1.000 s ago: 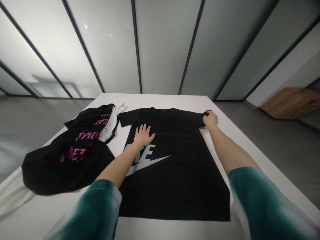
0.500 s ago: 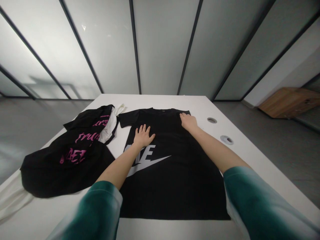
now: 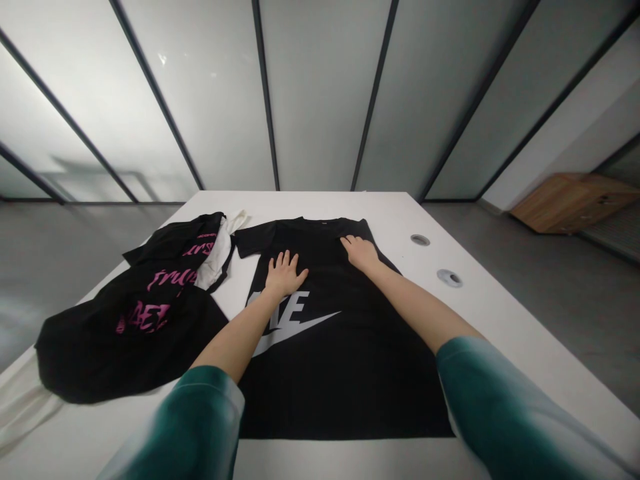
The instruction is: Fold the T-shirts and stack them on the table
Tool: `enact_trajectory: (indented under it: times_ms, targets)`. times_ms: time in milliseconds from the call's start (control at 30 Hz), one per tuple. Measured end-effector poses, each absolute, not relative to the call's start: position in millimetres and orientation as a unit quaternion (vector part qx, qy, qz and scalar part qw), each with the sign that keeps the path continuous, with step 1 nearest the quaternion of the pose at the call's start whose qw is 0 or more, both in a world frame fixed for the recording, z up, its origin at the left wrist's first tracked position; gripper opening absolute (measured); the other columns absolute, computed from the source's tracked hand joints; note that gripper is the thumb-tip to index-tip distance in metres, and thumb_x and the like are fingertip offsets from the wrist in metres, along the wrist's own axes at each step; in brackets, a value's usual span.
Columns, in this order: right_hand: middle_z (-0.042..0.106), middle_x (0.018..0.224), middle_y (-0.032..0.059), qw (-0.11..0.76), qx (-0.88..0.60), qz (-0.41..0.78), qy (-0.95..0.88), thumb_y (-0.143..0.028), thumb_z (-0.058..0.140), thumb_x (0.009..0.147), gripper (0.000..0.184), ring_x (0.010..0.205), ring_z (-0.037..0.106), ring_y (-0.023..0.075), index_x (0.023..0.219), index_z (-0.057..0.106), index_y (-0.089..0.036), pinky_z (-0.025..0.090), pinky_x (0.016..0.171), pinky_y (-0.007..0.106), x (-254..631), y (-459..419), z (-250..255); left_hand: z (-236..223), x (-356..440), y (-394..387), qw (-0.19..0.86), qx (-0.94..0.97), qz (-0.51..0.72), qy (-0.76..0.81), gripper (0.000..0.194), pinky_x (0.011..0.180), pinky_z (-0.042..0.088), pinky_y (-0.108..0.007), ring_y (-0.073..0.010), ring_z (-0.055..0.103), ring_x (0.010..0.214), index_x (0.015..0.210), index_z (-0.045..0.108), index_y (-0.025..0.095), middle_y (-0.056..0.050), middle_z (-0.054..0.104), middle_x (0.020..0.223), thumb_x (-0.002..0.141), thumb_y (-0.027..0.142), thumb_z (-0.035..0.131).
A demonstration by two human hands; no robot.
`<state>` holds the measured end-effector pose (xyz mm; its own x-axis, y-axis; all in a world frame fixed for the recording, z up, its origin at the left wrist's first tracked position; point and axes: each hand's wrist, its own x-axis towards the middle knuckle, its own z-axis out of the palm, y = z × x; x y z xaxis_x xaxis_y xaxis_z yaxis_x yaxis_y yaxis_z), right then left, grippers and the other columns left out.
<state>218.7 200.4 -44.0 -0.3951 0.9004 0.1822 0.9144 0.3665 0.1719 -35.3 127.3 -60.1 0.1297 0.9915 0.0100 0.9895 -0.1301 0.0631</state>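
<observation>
White table (image 3: 500, 327); from black T-shirt (image 3: 350, 380), grommets (image 3: 444, 277) at 2 o'clock, frosted wall (image 3: 320, 93) at 12; left hand (image 3: 283, 275) spread flat on shirt, right hand (image 3: 361, 253) there too, grip unclear

A black short-sleeved T-shirt (image 3: 360, 373) with grey lettering lies spread on a white table (image 3: 500, 347). The bare left hand (image 3: 283, 276) rests splayed flat at its eleven o'clock; the bare right hand (image 3: 361, 253) touches it at one o'clock. At nine o'clock lies a heap of black, pink-lettered garments (image 3: 115, 360); at two o'clock, round grey grommets (image 3: 443, 277); at twelve, dark-framed frosted glass panels (image 3: 320, 100).
</observation>
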Motion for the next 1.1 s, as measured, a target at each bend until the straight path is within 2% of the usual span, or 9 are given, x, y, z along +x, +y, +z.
enact_trajectory:
  times_ms: [233, 367, 467, 533, 667, 767, 867, 967, 1100]
  targets:
    - [0.058, 0.136, 0.0158, 0.057, -0.545, -0.073, -0.833, -0.014, 0.036, 0.092, 0.059, 0.111, 0.059, 0.0295, 0.15, 0.04, -0.015, 0.046, 0.09, 0.04, 227, 193, -47, -59, -35, 128, 0.02, 0.75, 0.015, 0.661, 0.076, 0.118, 0.019, -0.054, -0.0325, 0.018, 0.15, 0.155, 0.03, 0.017, -0.013, 0.022, 0.163, 0.095, 0.063, 0.02]
    - [0.061, 0.131, 0.0143, 0.143, -0.545, -0.052, -0.824, -0.03, 0.037, 0.097, 0.047, 0.114, 0.059, 0.0277, 0.135, 0.056, -0.013, 0.045, 0.098, 0.037, 235, 194, -45, -59, -35, 127, 0.025, 0.75, 0.017, 0.661, 0.076, 0.118, 0.018, -0.054, -0.0326, 0.018, 0.15, 0.154, 0.03, 0.017, -0.014, 0.022, 0.163, 0.095, 0.063, 0.021]
    - [0.061, 0.131, 0.0164, 0.192, -0.587, -0.045, -0.785, -0.033, 0.033, 0.098, 0.047, 0.12, 0.055, 0.028, 0.129, 0.06, -0.011, 0.042, 0.103, 0.038, 241, 203, -43, -58, -34, 127, 0.023, 0.751, 0.02, 0.66, 0.075, 0.118, 0.018, -0.054, -0.0327, 0.018, 0.15, 0.154, 0.031, 0.016, -0.015, 0.022, 0.163, 0.095, 0.062, 0.022]
    - [0.053, 0.142, 0.0182, 0.171, -0.618, -0.035, -0.766, -0.038, 0.035, 0.098, 0.051, 0.13, 0.048, 0.0313, 0.136, 0.055, -0.01, 0.038, 0.107, 0.043, 243, 212, -44, -58, -34, 126, 0.02, 0.75, 0.019, 0.661, 0.075, 0.118, 0.019, -0.054, -0.0327, 0.019, 0.15, 0.154, 0.031, 0.017, -0.015, 0.023, 0.163, 0.095, 0.062, 0.022]
    - [0.027, 0.16, 0.0165, 0.06, -0.646, 0.029, -0.761, -0.059, 0.035, 0.096, 0.07, 0.146, 0.026, 0.0365, 0.151, 0.038, -0.016, 0.026, 0.115, 0.052, 245, 225, -55, -60, -34, 127, 0.015, 0.748, 0.019, 0.664, 0.075, 0.118, 0.02, -0.053, -0.033, 0.02, 0.149, 0.154, 0.031, 0.019, -0.013, 0.024, 0.162, 0.095, 0.063, 0.021]
    - [0.026, 0.161, 0.016, 0.015, -0.646, 0.067, -0.76, -0.068, 0.031, 0.093, 0.077, 0.147, 0.024, 0.0361, 0.153, 0.035, -0.019, 0.022, 0.116, 0.054, 244, 227, -65, -62, -35, 129, 0.011, 0.75, 0.022, 0.661, 0.075, 0.117, 0.02, -0.054, -0.0332, 0.02, 0.149, 0.154, 0.031, 0.019, -0.013, 0.024, 0.162, 0.095, 0.064, 0.021]
    - [0.028, 0.16, 0.0163, 0.041, -0.647, 0.067, -0.758, -0.067, 0.031, 0.094, 0.076, 0.147, 0.025, 0.0349, 0.152, 0.036, -0.019, 0.024, 0.116, 0.054, 245, 227, -66, -63, -36, 129, 0.014, 0.75, 0.024, 0.661, 0.075, 0.118, 0.019, -0.053, -0.0331, 0.019, 0.15, 0.154, 0.031, 0.019, -0.013, 0.023, 0.163, 0.095, 0.064, 0.021]
    - [0.031, 0.159, 0.0173, 0.103, -0.642, 0.045, -0.758, -0.058, 0.03, 0.098, 0.069, 0.146, 0.029, 0.0319, 0.15, 0.038, -0.015, 0.027, 0.116, 0.05, 250, 223, -56, -63, -36, 129, 0.017, 0.75, 0.025, 0.66, 0.075, 0.118, 0.019, -0.053, -0.033, 0.019, 0.15, 0.155, 0.03, 0.018, -0.014, 0.022, 0.163, 0.095, 0.063, 0.021]
    - [0.044, 0.151, 0.0164, 0.173, -0.62, 0.009, -0.765, -0.044, 0.04, 0.097, 0.055, 0.139, 0.04, 0.0299, 0.143, 0.049, -0.015, 0.033, 0.113, 0.047, 272, 205, -43, -60, -36, 128, 0.016, 0.751, 0.024, 0.659, 0.075, 0.118, 0.019, -0.053, -0.0329, 0.019, 0.15, 0.154, 0.031, 0.017, -0.014, 0.024, 0.162, 0.095, 0.063, 0.021]
